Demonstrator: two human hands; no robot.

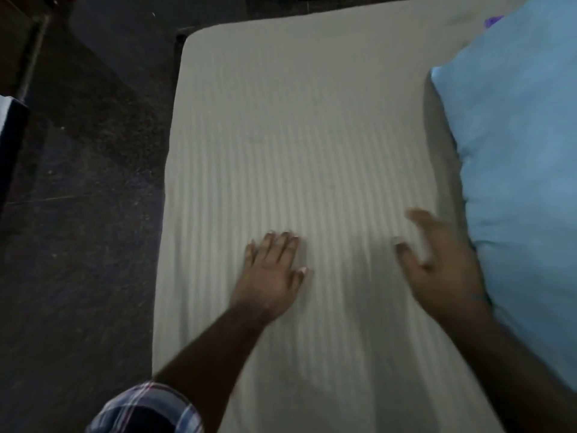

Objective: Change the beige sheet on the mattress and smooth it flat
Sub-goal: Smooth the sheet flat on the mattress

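Observation:
A beige striped sheet covers the mattress, which runs from the bottom of the head view up to the far end. It lies mostly flat, with faint lengthwise ridges. My left hand presses flat on the sheet near the middle, fingers straight and together. My right hand is blurred, fingers spread and straight, just above or on the sheet beside a light blue pillow. Neither hand holds anything.
The light blue pillow lies along the mattress's right side. Dark speckled floor lies to the left of the mattress. A dark piece of furniture stands at the left edge. A checked sleeve shows at the bottom.

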